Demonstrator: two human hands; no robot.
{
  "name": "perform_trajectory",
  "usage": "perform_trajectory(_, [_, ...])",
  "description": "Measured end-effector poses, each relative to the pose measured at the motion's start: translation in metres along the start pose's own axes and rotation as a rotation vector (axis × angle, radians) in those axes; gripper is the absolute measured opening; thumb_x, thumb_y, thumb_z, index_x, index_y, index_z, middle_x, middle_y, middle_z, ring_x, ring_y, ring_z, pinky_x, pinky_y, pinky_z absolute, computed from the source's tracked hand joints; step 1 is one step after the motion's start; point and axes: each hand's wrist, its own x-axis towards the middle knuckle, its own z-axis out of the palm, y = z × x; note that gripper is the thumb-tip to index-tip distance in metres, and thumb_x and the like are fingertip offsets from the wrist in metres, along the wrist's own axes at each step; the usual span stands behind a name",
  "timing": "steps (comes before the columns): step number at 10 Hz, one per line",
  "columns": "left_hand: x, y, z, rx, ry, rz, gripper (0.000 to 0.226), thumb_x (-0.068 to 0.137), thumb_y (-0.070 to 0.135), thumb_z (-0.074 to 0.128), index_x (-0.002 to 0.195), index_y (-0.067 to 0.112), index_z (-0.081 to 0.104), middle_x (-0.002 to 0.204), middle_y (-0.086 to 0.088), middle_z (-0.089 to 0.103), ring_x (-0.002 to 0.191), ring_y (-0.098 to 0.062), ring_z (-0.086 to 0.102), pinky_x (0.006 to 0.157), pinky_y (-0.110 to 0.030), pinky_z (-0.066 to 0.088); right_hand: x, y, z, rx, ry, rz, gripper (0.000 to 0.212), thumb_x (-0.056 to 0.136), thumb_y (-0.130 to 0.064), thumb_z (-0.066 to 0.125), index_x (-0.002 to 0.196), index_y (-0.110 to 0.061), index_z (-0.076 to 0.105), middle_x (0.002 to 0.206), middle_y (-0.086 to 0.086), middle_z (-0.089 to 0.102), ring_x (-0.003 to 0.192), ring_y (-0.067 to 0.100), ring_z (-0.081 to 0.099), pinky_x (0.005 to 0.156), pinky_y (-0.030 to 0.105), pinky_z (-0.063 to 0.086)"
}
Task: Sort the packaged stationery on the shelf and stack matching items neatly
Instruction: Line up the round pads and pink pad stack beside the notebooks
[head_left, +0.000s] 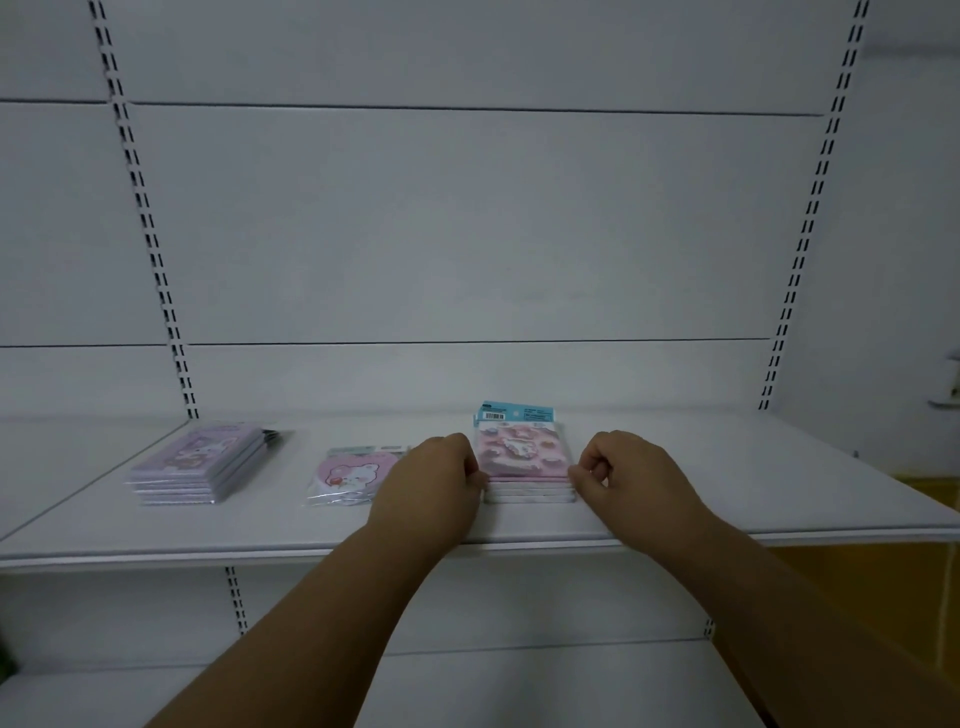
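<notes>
Three groups of packaged stationery lie on a white shelf (675, 499). At the left is a neat stack of purple packs (200, 465). A pink heart-shaped pack (348, 475) lies in the middle, partly hidden by my left hand (434, 480). Right of centre stands a stack of pink packs (522, 457) with blue header cards. My left hand presses against this stack's left side with curled fingers. My right hand (623, 475) touches its right side, fingertips at the lower edge. Both hands bracket the stack; neither lifts it.
White back panels with slotted uprights (156, 260) rise behind the shelf. A lower shelf (519, 691) lies under my forearms. A yellow surface (924, 571) shows at the right beyond the shelf's end.
</notes>
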Motion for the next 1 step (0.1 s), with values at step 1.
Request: perform_trajectory(1, [-0.0026, -0.0013, -0.0067, -0.043, 0.004, 0.019, 0.013, 0.090, 0.040, 0.058, 0.088, 0.029, 0.053, 0.086, 0.008, 0.056, 0.074, -0.008, 0.053, 0.065, -0.025, 0.044, 0.0013, -0.0160, -0.0041, -0.014, 0.101, -0.035, 0.015, 0.088, -0.037, 0.060, 0.084, -0.025, 0.051, 0.082, -0.009, 0.050, 0.071, 0.006, 0.046, 0.056, 0.010, 0.028])
